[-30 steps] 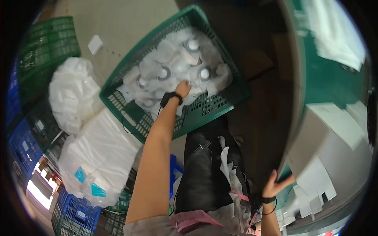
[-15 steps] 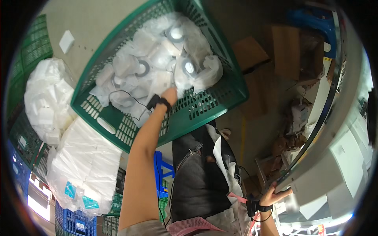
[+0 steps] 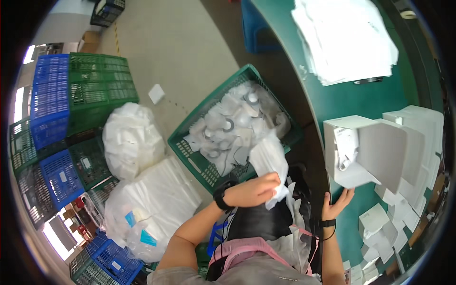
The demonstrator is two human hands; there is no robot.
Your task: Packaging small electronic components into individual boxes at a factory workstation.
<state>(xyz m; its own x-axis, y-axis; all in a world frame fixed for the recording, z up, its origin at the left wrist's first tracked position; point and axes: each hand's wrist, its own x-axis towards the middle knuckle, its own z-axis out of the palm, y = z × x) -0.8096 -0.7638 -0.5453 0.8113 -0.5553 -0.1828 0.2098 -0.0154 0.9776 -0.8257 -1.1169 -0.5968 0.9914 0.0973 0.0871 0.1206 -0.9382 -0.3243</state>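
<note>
My left hand [image 3: 254, 191] is closed on a bagged item [image 3: 270, 161] wrapped in thin, translucent white plastic, above the near edge of a green crate [image 3: 194, 164]. What the bag contains cannot be made out. More bagged white items [image 3: 237, 126] with grey rings fill the crate on the floor. At the edge of the green table [image 3: 335, 102], my right hand [image 3: 338, 205] is open with its fingers stretched, fingertips close to the bottom of an open white box [image 3: 354, 178]. A printed white piece [image 3: 346, 147] lies inside that box.
A stack of white sheets [image 3: 346, 42] lies on the table's far part. Several open white boxes [image 3: 418, 142] stand to the right. Plastic-wrapped white bundles [image 3: 142, 204] sit left of the crate, beside stacked blue and green crates [image 3: 99, 90]. A blue stool [image 3: 259, 33] stands under the table.
My left hand has come up out of the crate towards me with a bagged item. The view has swung right, bringing the table into sight. My right hand stays by the table's edge.
</note>
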